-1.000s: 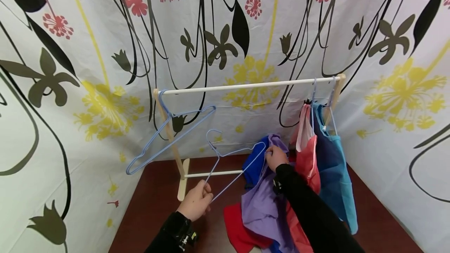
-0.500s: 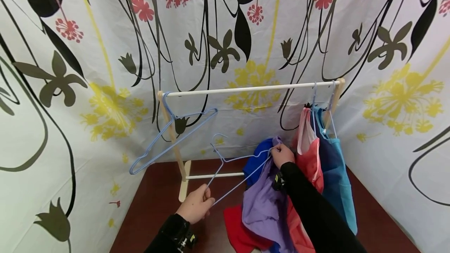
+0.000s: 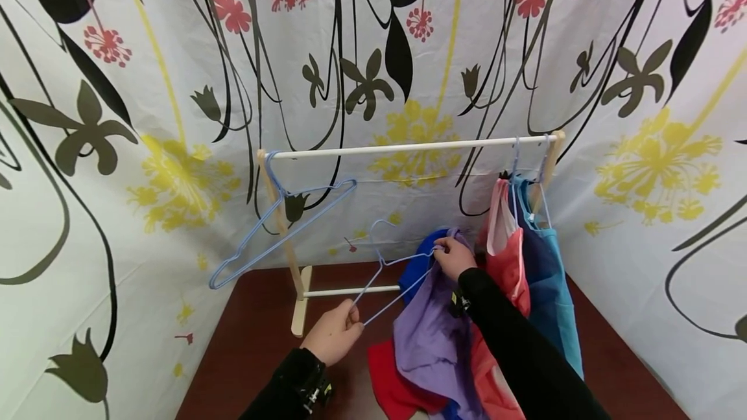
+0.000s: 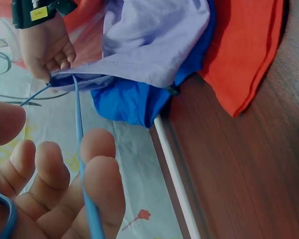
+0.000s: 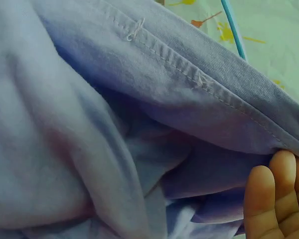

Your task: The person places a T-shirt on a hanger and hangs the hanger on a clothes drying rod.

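My left hand [image 3: 334, 334] grips the left end of a light blue wire hanger [image 3: 382, 262], held in the air with its hook up. The wire passes between the fingers [image 4: 104, 186] in the left wrist view. My right hand [image 3: 455, 258] pinches the edge of a purple garment [image 3: 428, 349] at the hanger's other end. That end of the hanger goes in at the garment's edge, its tip hidden by cloth and fingers. In the right wrist view, a stitched hem [image 5: 199, 82] stretches towards the fingertips [image 5: 261, 189]. The garment's lower part drapes over other clothes.
A wooden rack [image 3: 408, 147] stands behind. A bare blue hanger [image 3: 283, 193] hangs at its left; a coral garment [image 3: 508, 264] and a blue garment [image 3: 551, 277] hang at its right. Red cloth [image 3: 393, 381] and blue cloth [image 3: 415, 271] lie on the brown table [image 3: 245, 342].
My left hand has moved right and slightly up, taking the hanger along. The hanger's right end, formerly bare beside my right hand, has gone in at the purple garment's edge.
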The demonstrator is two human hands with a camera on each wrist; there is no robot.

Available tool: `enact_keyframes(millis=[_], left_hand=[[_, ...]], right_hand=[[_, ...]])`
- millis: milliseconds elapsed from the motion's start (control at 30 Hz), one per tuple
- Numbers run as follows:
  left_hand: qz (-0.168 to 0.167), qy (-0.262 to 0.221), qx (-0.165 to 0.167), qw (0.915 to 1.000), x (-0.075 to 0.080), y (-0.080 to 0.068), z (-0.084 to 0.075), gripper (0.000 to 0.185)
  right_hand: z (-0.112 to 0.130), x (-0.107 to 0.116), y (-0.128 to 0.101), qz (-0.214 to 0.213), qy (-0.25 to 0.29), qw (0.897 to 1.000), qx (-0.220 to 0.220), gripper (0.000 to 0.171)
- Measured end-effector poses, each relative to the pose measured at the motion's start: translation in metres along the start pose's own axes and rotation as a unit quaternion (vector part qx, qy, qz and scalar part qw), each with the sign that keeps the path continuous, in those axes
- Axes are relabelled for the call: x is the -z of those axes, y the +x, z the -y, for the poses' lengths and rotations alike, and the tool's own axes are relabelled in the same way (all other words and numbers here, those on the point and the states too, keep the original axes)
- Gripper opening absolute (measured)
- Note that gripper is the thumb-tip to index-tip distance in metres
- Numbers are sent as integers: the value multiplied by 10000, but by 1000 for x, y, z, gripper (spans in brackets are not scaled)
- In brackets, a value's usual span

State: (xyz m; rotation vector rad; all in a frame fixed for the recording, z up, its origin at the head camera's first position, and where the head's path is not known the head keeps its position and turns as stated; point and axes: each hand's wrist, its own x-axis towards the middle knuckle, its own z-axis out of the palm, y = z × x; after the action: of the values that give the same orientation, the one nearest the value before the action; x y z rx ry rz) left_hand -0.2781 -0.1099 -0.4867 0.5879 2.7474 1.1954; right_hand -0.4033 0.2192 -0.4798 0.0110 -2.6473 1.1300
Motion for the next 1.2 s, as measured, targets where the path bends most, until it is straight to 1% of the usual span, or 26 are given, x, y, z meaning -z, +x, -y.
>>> enact_keyframes(millis=[133,333,400,533,633,733,833,933,1033,1133,1200], left_hand=[[-38,29,10,10000,-4,4,-6,14],[-174,78,53,9998,-11,9,-12,12],[-207,73,68,9997,-13,12,-15,13],[-236,80,90,9996,-15,15,-21,14],[-267,108,64,9996,-17,16,-25,15],[-288,126,47,9995,-20,18,-26,15],[-274,102,42,9996,-24,19,-26,15],[-239,79,59,9997,-26,19,-27,14],[-232,71,41,9997,-26,21,-30,14],[-240,87,16,9997,-26,25,-33,13],[-260,114,-30,9996,-27,27,-35,13]], right_hand=[[8,4,-5,149,-2,9996,236,35],[19,7,-8,400,17,9983,414,34],[23,7,-9,454,25,9980,443,34],[31,10,-11,628,298,9969,376,36],[36,12,-15,796,486,9948,405,36],[41,11,-19,952,547,9929,460,36],[44,10,-21,1058,475,9919,520,36],[45,9,-22,1056,223,9912,769,34],[46,10,-24,787,-156,9897,1185,29],[50,12,-25,473,-468,9833,1696,25],[51,13,-25,254,-646,9753,2097,23]])
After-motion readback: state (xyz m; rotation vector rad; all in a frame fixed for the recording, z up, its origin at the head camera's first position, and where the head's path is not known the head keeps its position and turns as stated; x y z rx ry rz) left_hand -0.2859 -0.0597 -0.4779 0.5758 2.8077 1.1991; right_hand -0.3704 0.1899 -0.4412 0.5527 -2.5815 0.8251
